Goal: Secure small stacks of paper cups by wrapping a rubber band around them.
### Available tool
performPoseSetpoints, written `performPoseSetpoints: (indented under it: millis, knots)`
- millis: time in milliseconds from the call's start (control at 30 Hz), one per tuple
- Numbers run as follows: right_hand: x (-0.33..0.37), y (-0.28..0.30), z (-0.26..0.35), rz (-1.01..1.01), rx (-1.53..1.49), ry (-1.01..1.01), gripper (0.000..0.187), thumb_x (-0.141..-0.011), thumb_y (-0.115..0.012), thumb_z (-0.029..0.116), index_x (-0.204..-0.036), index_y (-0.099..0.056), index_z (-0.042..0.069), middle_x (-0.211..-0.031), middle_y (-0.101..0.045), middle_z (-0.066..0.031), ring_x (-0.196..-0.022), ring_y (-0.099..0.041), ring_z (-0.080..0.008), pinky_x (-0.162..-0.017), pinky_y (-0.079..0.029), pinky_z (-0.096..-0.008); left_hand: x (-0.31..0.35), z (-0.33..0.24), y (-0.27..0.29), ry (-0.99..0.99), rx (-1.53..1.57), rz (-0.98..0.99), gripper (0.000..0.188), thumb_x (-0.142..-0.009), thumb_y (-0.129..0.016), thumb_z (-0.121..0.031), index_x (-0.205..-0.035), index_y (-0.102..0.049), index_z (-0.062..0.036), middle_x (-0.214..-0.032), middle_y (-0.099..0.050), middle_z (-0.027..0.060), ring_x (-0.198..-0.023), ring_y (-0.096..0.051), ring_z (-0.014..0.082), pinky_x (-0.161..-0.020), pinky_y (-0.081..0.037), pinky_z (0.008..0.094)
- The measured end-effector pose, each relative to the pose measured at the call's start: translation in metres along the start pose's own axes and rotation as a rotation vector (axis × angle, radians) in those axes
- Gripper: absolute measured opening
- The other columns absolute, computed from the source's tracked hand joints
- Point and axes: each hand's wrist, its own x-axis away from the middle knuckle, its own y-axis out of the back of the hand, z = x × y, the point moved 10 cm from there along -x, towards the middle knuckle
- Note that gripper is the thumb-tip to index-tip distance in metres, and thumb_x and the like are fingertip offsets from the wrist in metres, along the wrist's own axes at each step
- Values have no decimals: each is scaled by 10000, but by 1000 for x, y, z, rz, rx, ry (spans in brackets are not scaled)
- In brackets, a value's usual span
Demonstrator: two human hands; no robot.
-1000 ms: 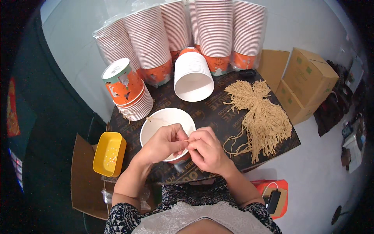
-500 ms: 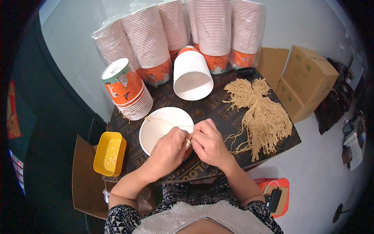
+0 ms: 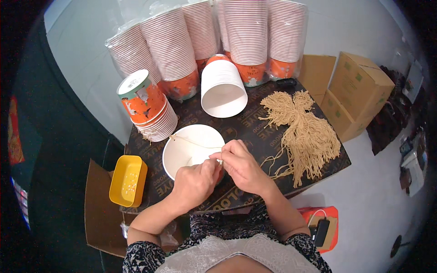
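A white-lined paper bucket [image 3: 182, 152] stands with its mouth up on the dark printed table, close in front of me. A tan cord [image 3: 195, 143] runs from the bucket's far left rim across its mouth to my fingers. My left hand [image 3: 195, 182] is closed at the near right rim, its fingertips pinched on something they mostly hide. Beside it, my right hand [image 3: 241, 166] pinches the cord at the right rim. The cord's end and the spot between my fingertips are largely covered.
A bundle of tan cords [image 3: 302, 132] lies on the right. Orange-printed buckets [image 3: 148, 104] are stacked upside down at left, and a white bucket [image 3: 223, 91] lies on its side. Bagged bucket stacks [image 3: 170, 45] line the back. A yellow tray [image 3: 128, 181] holds small white pieces. Cardboard boxes [image 3: 362, 86] stand at right.
My left hand has moved slightly down and left, its fingers shifting at the rim. My right fingers now reach further left over the cord. The bucket stays in place.
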Motion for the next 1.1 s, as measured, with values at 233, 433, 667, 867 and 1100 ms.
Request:
performPoseSetpoints:
  millis: [233,433,667,867,1100]
  knots:
    - [3,0,-4,-20,-46,-30,22,-890,-564,11,-890,-558,-11,-994,-521,-143,-925,-510,-319,-836,-434,-367,0,6,2,45,89,19,208,-875,-693,-123,-939,-524,-20,-568,-589,115,-488,-622,286,-430,-470,396]
    - [17,-1,5,-150,72,-38,96,-858,-607,-4,-918,-533,-1,-1052,-509,-163,-938,-528,-342,-813,-467,-404,2,35,-5,322,484,113,148,-880,-674,-70,-879,-545,2,-647,-627,189,-604,-671,346,-536,-520,385]
    - [36,-3,21,-145,130,139,220,-792,-604,-112,-966,-510,-17,-1095,-483,-189,-932,-540,-336,-799,-476,-393,4,57,-17,553,564,208,107,-887,-630,-40,-842,-557,23,-634,-651,162,-615,-695,297,-562,-524,372]
    - [33,1,25,-177,176,213,243,-766,-625,-121,-954,-511,-18,-1054,-537,-179,-873,-576,-327,-718,-499,-387,-4,55,-14,481,500,144,82,-868,-629,-33,-854,-568,20,-655,-653,171,-619,-689,311,-571,-525,373]
    - [40,2,10,-307,128,141,176,-830,-603,-101,-951,-521,-3,-752,-613,-114,-590,-595,-243,-547,-488,-328,-7,19,8,78,229,9,155,-770,-681,-10,-897,-594,-26,-733,-645,143,-661,-665,316,-568,-523,382]
